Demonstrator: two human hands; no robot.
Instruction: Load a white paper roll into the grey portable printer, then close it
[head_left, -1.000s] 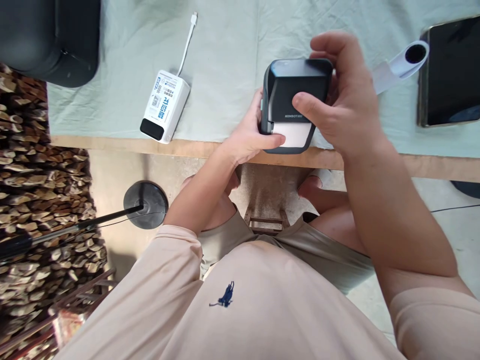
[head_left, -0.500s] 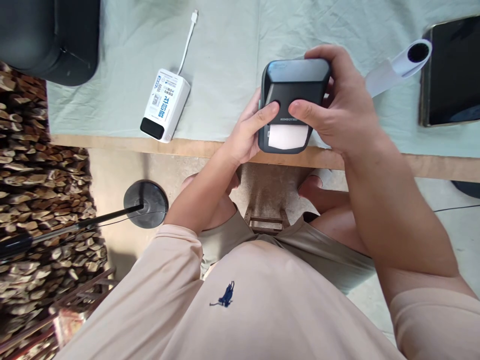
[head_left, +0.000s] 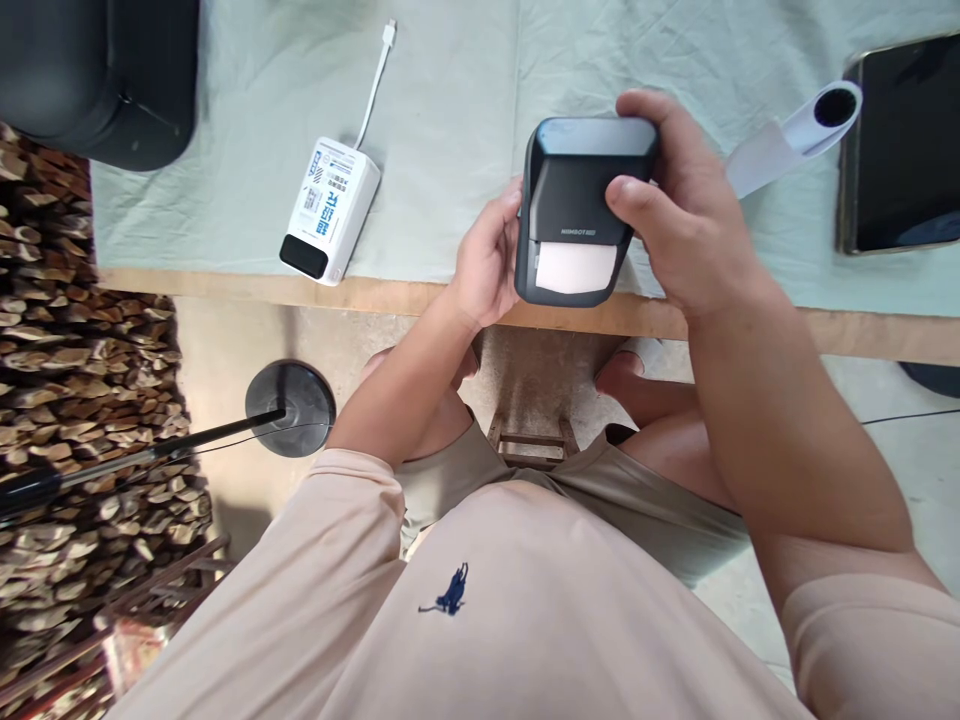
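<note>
A dark label printer with a blue-grey top edge is held between my two hands over the table's front edge. A white label shows in the slot at its near end. My left hand is closed round its left side, thumb along that edge and other fingers hidden behind it. From the right, my right hand grips it, the thumb on the upper face near the right side and the index finger at the far right corner.
On the pale green tablecloth lie a white power bank with a short cable, a curled white strip and a black tablet. A black case fills the far left corner. A stand's round base is on the floor near stacked firewood.
My left thumb has moved off the printer's upper face to its left edge. My right thumb has shifted right and slightly up. The printer is tilted a little differently.
</note>
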